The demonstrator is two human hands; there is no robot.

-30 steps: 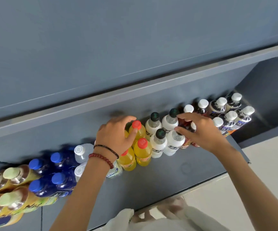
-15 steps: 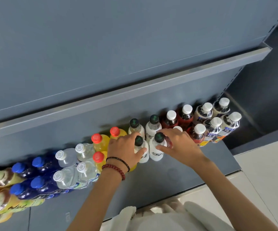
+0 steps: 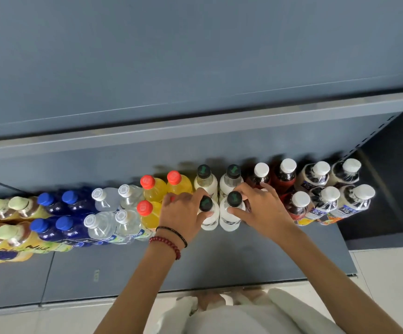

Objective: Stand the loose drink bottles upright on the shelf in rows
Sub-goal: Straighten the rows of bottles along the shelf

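Blue-grey metal shelf (image 3: 219,261) runs across the view beneath an upper board (image 3: 195,131) of the same colour, with pale floor tiles (image 3: 388,273) at the lower right. Upright drink bottles stand on it in two rows, grouped by kind. From the left come amber bottles with pale green caps (image 3: 17,203), whose yellow labels carry dark lettering too blurred to read. Next are deep blue bottles with blue caps (image 3: 68,196), clear bottles with white caps (image 3: 98,194) and yellow bottles with red caps (image 3: 147,182).

In the middle stand four milky white plastic bottles with black caps (image 3: 204,171), each cap stamped with a small green mark. Their black label print cannot be read. Right of them are dark red bottles with white caps (image 3: 288,165), then cream bottles with dark speckles and white caps (image 3: 364,191). These last wear blue-and-white labels whose writing is illegible.

The left hand (image 3: 183,215), with a black cord and red bead bracelet (image 3: 169,242) at its wrist, curls round the shoulder of the front left white bottle (image 3: 205,204). The right hand (image 3: 263,213) closes thumb and fingers round the front right white bottle (image 3: 234,198). Both bottles stand upright in the front row, touching each other. A white garment (image 3: 244,317) shows at the bottom edge.
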